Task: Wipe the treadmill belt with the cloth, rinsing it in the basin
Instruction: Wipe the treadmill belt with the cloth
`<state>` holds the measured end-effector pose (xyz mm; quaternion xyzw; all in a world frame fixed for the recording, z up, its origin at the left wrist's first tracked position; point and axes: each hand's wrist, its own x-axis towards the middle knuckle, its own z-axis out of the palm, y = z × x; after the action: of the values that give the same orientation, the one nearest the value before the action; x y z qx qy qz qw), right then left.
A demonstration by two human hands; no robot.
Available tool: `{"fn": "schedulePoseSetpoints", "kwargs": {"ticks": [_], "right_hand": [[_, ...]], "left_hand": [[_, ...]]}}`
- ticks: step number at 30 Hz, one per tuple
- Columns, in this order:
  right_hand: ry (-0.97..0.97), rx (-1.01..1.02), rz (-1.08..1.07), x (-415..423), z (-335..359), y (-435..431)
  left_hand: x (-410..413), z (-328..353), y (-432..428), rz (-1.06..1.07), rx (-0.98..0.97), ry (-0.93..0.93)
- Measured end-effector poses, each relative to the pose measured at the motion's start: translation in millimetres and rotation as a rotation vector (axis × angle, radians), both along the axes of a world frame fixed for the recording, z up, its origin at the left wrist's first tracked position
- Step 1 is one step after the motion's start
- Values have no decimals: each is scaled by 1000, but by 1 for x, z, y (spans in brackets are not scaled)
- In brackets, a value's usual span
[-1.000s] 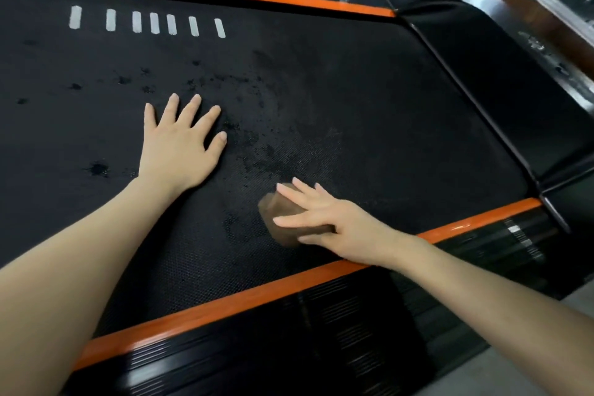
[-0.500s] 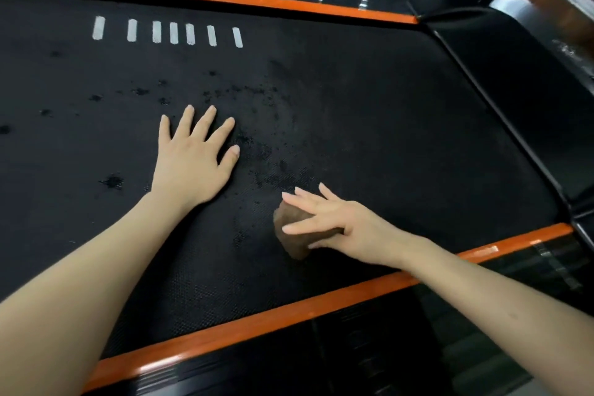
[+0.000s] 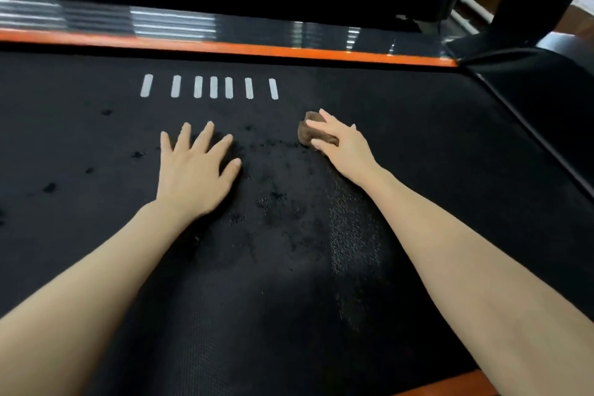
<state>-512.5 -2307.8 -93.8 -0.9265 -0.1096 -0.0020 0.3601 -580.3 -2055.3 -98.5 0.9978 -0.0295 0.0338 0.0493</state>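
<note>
Gripping cloth (image 3: pixel 306 133) on belt (image 3: pixel 424 177), right hand (image 3: pixel 348 151) near stripes (image 3: pixel 213 87)

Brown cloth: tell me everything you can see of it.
The brown cloth is a small bunched wad of soft-looking fabric, mostly hidden. It lies on the black treadmill belt, beside dark specks, below and right of the row of white bars. The right hand presses it down, fingers laid over its top, thumb at its near edge; only its left part shows.
</note>
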Motion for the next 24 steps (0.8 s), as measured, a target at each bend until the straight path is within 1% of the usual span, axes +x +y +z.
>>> {"fn": "schedulePoseSetpoints", "kwargs": {"ticks": [2,4,7,9,11,14,15,17,19,24], "right_hand": [[-6,-2,-6,10,-1,0],[-23,-19,-15,22,-3,1],[-44,-51,-54,39,-3,6],[-45,-50,-52,32,-1,11],[-69,-11,41,0,-3,14],[-58,38,309,-76,-9,3],[-46,19,394,-90,-9,-3],[-27,-46,491,-80,-2,-10],[-32,-86,426,-41,2,-7],[-113,-159,-136,83,-2,16]], "left_hand": [[15,-3,2,5,45,49],[25,-8,0,-6,39,62],[28,-17,-5,-13,14,47],[28,-20,-5,-16,11,27],[28,-21,-4,-18,7,17],[28,-22,-6,-21,3,3],[28,-22,-6,-19,2,-1],[27,-22,-7,-16,1,-4],[27,-24,-6,-20,-6,-7],[28,-25,-5,-21,-24,-8]]}}
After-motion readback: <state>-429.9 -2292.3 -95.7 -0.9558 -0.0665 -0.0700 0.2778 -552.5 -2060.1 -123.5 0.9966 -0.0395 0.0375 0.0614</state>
